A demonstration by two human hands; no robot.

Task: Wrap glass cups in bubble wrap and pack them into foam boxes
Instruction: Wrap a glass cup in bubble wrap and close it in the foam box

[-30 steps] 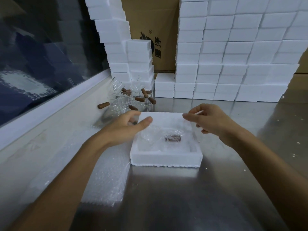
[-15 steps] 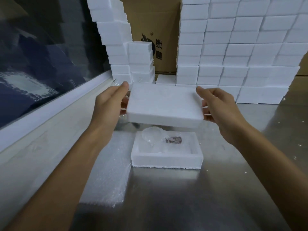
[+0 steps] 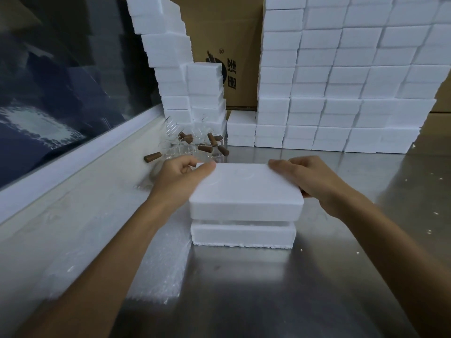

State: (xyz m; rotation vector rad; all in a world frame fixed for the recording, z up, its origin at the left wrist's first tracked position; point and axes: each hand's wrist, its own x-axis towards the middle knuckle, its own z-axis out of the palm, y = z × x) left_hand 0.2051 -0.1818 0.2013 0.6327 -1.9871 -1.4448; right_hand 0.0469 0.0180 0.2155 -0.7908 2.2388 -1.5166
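Foam lid (image 3: 246,191): flat white rectangular slab, matte and fine-grained, faint round marks pressed into its top; it sits over the foam box with a thin gap showing along the near edge.
Foam box (image 3: 242,234): white polystyrene base directly under the lid, near wall rough and crumbly along its bottom edge; its contents are hidden.
Left hand (image 3: 179,178): grips the lid's left side, thumb lying on the top corner, fingers curled down the far edge.
Right hand (image 3: 310,179): holds the lid's right side, fingertips on the top far corner, palm against the side wall.
Bubble wrap (image 3: 156,267): pale dimpled sheets lying flat just left of the box, under the left forearm.
Glass cups (image 3: 192,147): clear, with brown cylindrical wooden handles, clustered behind the lid's left corner.
Table (image 3: 268,289): brushed shiny metal, flecked with white crumbs to the right of the box.
Stacked foam boxes (image 3: 341,81): a wall of white blocks behind the lid.
Cardboard carton (image 3: 227,45): brown, black print, behind the stacks.
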